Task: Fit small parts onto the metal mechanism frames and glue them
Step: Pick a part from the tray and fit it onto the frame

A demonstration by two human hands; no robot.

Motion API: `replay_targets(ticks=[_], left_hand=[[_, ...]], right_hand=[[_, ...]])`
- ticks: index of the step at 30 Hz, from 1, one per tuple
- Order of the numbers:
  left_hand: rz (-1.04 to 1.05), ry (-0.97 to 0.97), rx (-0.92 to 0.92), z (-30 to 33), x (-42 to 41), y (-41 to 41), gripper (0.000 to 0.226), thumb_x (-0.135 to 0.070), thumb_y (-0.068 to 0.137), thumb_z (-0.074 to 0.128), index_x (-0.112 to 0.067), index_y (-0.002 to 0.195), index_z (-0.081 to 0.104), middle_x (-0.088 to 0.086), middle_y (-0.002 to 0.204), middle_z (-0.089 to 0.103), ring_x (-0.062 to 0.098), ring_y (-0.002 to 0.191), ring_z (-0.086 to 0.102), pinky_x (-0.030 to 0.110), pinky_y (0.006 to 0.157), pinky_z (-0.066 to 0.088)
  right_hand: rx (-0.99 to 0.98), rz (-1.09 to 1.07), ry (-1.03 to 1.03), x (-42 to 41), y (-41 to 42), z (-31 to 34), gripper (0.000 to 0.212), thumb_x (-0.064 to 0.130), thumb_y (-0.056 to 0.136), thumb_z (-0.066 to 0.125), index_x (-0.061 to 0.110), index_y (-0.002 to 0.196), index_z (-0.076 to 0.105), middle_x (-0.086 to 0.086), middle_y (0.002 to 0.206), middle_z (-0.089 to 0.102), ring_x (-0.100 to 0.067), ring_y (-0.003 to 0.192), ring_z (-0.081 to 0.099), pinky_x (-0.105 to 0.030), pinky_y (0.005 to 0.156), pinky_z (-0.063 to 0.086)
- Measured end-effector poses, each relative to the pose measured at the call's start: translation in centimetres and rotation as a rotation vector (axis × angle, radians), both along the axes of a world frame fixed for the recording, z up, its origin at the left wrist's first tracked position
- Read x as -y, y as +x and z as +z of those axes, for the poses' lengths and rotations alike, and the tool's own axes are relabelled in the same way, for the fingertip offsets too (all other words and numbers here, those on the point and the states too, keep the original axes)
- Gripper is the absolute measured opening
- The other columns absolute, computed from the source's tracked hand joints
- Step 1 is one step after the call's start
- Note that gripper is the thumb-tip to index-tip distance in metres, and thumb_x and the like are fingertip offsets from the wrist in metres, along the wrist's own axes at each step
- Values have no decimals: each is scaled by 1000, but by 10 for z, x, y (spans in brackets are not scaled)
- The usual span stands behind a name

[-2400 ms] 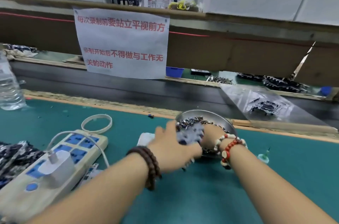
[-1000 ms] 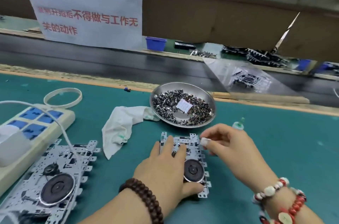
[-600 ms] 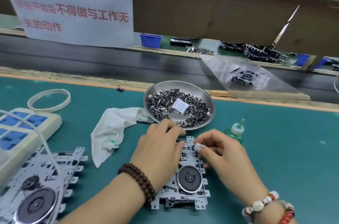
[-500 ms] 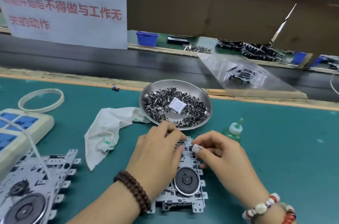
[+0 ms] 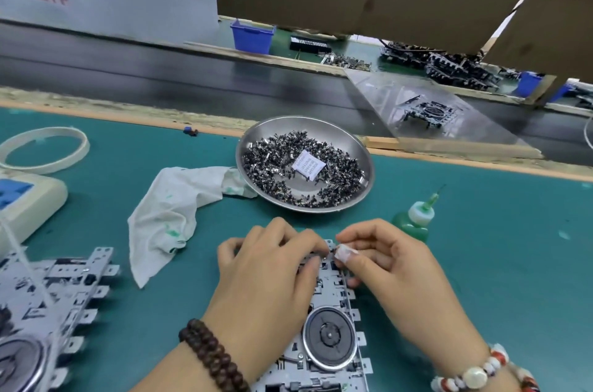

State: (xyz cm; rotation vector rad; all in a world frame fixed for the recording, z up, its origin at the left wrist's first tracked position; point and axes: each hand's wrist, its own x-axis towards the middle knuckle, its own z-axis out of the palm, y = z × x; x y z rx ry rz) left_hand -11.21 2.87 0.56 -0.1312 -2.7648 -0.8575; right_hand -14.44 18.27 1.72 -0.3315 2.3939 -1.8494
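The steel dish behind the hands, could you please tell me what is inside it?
The steel dish holds a heap of small dark parts with a white paper slip on top. What lies under the heap is hidden.

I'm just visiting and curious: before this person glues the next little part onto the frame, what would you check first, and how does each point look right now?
1. Metal frame lies flat on the green mat under both hands: ok.
2. Left hand rests on the frame, fingers curled at its far edge: ok.
3. Right hand has a small part pinched at its fingertips: cannot tell, they are blurred.
4. Part seated in its slot: cannot tell, the fingers hide it.
5. Green glue bottle stands upright beside the right hand, within likely reach: ok.
6. Steel dish holds plenty of small parts: ok.
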Motion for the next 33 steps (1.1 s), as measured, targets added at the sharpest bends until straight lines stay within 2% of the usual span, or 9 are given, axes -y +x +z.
replay_targets(ticks=[5,12,15,18,21,33], left_hand=[[1,45,5,0,0,0,24,-49,87,26,-52,104,43,-25,99,37,-10,97,28,19,83,10],[26,79,2,-2,-4,2,14,-45,90,35,-50,101,44,-28,101,36,-12,98,27,18,80,8],[37,91,5,-2,-5,2,12,-46,91,36,-49,100,44,-28,101,36,-12,98,27,18,78,7],[42,105,7,-2,-5,2,9,-45,91,37,-48,97,43,-29,100,36,-13,97,26,19,78,7],[43,105,8,-1,-5,3,6,-44,91,38,-48,94,42,-29,99,36,-12,96,26,19,78,7],[51,118,3,-1,-5,3,9,-46,91,34,-44,92,43,-27,98,36,-11,96,27,20,80,9]], right_hand=[[15,-7,16,-1,2,0,23,3,80,66,26,77,68,4,73,71,-7,65,67,-18,61,53],[-28,-81,119,5,9,-7,21,13,80,68,34,79,67,7,66,60,-2,55,54,-17,56,44],[52,-95,50,6,11,-10,17,15,80,68,32,76,69,9,62,58,-2,52,47,-15,55,38],[98,-95,-10,7,12,-11,16,13,80,68,27,72,71,9,61,60,-3,53,46,-15,54,37],[120,-70,-41,7,12,-9,19,10,81,67,26,71,71,6,55,58,-2,47,45,-13,47,37],[93,-41,-3,7,12,-10,16,16,82,66,30,74,67,2,57,57,-5,49,44,-17,46,37]])
